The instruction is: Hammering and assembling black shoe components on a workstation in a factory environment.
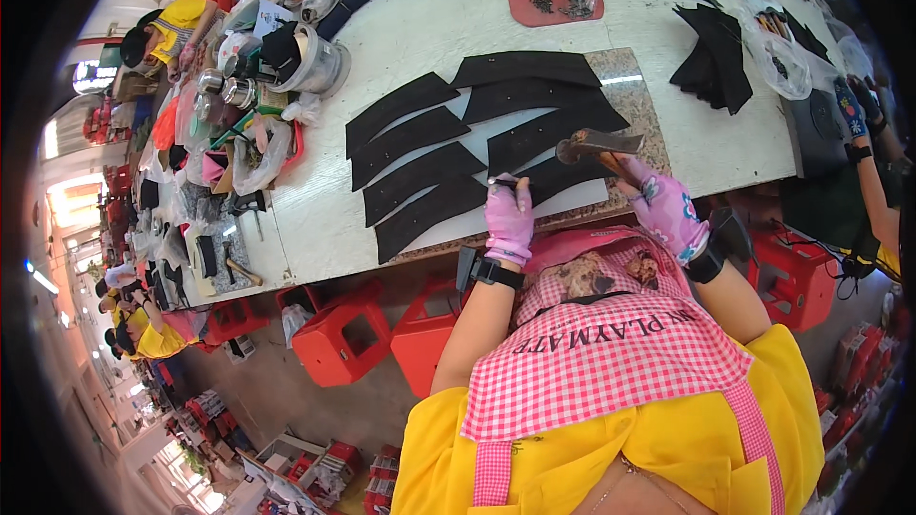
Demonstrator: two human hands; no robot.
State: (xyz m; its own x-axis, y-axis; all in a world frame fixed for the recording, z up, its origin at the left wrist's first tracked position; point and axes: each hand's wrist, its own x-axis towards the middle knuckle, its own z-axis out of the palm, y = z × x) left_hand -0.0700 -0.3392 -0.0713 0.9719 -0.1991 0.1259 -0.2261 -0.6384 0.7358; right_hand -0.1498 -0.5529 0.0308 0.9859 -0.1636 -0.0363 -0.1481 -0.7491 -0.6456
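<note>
My right hand (666, 212), in a pink flowered glove, is wrapped round the handle of a hammer (599, 145). The hammer's worn metal head hangs over the black pieces at the table's near side. My left hand (510, 219), also in a pink glove, is closed at the near edge of those pieces. A small dark thing shows at its fingertips, too small to name. Several curved black strips (410, 138) lie in two columns on a white sheet. Under the sheet is a speckled stone slab (637, 100).
A red tray (534, 10) with small dark bits lies farther back. Black cut pieces (714, 62) and a plastic bag (778, 62) are at the right. A clear bucket (320, 62) and clutter fill the left. Red stools (342, 339) stand below the table. Co-workers sit left and right.
</note>
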